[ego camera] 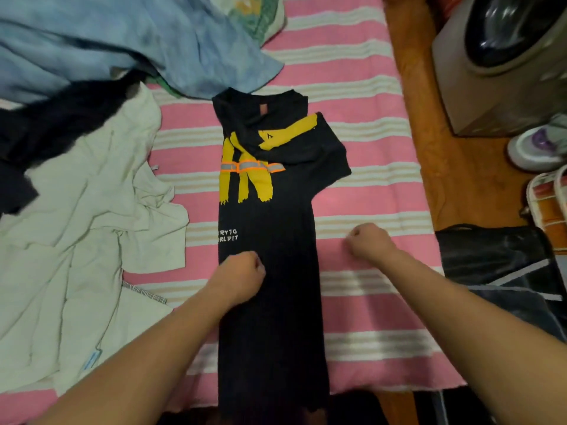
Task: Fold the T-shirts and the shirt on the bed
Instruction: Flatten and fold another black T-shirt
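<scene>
Lengthwise, the black T-shirt [270, 271] lies folded narrow — yellow print up; left hand [242, 276] and right hand [369, 242] fisted, holding nothing.

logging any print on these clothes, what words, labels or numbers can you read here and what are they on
"RY TO" over "ORLD IT": white letters on the black T-shirt, cut off at its left fold.
Neck tag on the black T-shirt: too small to read.
Blue tag on the pale green shirt: too blurred to read.
Nothing else legible.
</scene>
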The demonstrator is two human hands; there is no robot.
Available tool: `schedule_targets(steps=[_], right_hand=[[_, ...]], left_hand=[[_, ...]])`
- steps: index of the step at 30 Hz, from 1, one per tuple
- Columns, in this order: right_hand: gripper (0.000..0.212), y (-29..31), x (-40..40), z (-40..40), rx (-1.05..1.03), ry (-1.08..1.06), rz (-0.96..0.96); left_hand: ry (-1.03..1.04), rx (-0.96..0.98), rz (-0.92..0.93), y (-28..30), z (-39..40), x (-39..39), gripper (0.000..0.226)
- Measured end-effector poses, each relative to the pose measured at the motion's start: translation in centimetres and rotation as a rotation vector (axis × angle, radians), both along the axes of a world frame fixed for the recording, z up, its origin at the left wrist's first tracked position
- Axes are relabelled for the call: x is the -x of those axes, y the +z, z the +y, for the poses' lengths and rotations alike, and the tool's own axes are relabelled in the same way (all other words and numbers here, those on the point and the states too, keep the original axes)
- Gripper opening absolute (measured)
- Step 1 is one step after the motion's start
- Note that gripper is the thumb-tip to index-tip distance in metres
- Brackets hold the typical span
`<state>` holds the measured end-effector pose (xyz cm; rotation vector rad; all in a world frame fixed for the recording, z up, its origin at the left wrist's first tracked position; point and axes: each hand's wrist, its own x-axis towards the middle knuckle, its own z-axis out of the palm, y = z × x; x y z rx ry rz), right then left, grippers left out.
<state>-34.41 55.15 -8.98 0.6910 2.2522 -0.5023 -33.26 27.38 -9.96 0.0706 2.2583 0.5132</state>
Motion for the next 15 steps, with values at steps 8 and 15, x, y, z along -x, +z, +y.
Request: schedule_targets(steps=[8,15], right_hand=[[0.046,-2.5,20.3,2.9,0.109,-0.195,0.411],[0.063,-7.0,27.4,1.9,0.169,-0.312,0.410]], left_hand=[[0.044,-0.013,0.716,-7.7,2.3,14.0,0.017],[-0.091,-0.128,0.934,-5.4,-0.3,23.7,0.033]])
